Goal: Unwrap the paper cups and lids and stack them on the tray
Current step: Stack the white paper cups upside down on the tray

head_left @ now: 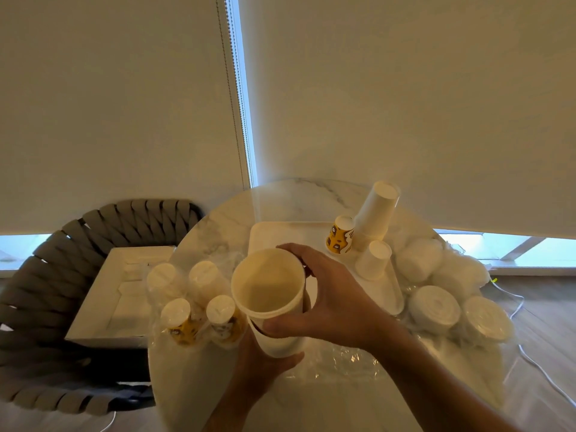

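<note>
A stack of plain white paper cups (268, 283) is held upright over the table's middle, mouth toward me. My left hand (260, 361) grips the stack from below. My right hand (325, 299) curls round the top cup's rim. Behind them lies the white tray (274, 235), carrying an upside-down yellow patterned cup (339, 233), a tall stack of white cups (375, 212) and a shorter white cup stack (374, 258). Left of the held stack stand several wrapped cup sleeves (193, 302). Wrapped lid stacks (436, 304) lie at the right.
The round marble table (224, 222) has loose clear plastic wrap (339, 360) near its front. A woven grey chair (46, 291) with a white box (121, 294) on its seat stands at the left. White cables (530, 360) run across the floor at the right.
</note>
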The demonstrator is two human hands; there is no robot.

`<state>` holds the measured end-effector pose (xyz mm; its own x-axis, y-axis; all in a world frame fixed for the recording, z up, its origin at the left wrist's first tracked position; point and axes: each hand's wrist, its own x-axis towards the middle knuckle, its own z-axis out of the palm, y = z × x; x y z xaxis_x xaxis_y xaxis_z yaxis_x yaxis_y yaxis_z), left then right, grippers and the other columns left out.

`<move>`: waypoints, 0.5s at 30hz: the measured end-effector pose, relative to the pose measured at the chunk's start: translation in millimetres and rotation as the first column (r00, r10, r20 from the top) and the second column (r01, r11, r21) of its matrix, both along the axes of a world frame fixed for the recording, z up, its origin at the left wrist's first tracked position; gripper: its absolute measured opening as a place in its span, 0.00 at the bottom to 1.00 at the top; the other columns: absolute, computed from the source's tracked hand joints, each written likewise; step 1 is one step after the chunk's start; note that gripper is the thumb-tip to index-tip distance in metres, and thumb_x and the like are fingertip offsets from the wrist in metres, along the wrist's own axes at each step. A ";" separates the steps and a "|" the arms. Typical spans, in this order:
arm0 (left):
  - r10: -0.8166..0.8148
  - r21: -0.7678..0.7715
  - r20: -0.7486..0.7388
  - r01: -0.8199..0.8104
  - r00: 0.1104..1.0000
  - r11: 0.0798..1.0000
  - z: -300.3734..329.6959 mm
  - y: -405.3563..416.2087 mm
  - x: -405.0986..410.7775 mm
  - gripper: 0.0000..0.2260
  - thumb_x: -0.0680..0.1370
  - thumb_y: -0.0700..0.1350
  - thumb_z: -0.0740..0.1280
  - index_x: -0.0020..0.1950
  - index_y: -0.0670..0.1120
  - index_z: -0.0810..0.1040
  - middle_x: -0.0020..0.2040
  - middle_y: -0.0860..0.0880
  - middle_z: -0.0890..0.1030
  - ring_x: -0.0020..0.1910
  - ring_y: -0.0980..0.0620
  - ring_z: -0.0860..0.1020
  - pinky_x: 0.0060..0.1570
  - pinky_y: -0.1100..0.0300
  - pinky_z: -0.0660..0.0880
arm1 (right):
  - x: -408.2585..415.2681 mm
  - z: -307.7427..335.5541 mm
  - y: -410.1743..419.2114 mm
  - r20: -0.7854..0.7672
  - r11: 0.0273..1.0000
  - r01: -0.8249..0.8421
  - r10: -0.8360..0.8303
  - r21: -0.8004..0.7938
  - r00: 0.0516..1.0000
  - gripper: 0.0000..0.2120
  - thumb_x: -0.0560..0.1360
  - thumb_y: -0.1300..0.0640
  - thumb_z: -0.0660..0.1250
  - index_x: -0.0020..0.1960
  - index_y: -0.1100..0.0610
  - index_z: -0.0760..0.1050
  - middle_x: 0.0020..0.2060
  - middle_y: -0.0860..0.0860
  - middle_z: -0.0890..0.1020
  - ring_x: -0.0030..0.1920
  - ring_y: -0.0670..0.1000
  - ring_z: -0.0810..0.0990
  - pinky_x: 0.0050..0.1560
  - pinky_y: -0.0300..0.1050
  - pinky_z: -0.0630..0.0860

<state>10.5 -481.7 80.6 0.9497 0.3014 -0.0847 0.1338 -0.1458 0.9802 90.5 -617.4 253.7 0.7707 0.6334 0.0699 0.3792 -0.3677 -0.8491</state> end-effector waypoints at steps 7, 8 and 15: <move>-0.106 0.029 -0.056 0.108 0.993 0.994 -12.7 6.4 -2.3 0.30 0.61 0.39 0.84 0.61 0.45 0.78 0.53 0.56 0.84 0.59 0.59 0.80 0.51 0.71 0.75 | -2.6 -20.8 5.2 -0.004 0.985 -0.163 0.163 -0.053 0.987 0.55 0.66 0.47 0.82 0.79 0.39 0.47 0.73 0.36 0.62 0.72 0.44 0.66 0.71 0.54 0.69; -0.076 0.064 -0.055 0.079 0.996 0.995 -14.1 8.6 -2.6 0.34 0.59 0.44 0.85 0.62 0.44 0.78 0.54 0.54 0.83 0.59 0.61 0.79 0.54 0.68 0.76 | -2.0 -21.6 5.8 0.022 0.986 -0.155 0.156 -0.057 0.988 0.53 0.66 0.48 0.82 0.78 0.42 0.50 0.72 0.38 0.64 0.71 0.43 0.67 0.70 0.52 0.71; -0.059 -0.003 0.007 0.059 0.998 0.998 -6.8 1.5 -3.2 0.34 0.63 0.34 0.82 0.53 0.61 0.67 0.51 0.61 0.76 0.51 0.68 0.78 0.48 0.74 0.75 | -4.3 -21.4 9.0 -0.135 0.981 -0.062 0.087 0.185 0.987 0.43 0.72 0.53 0.78 0.78 0.46 0.56 0.67 0.41 0.76 0.68 0.45 0.75 0.65 0.48 0.76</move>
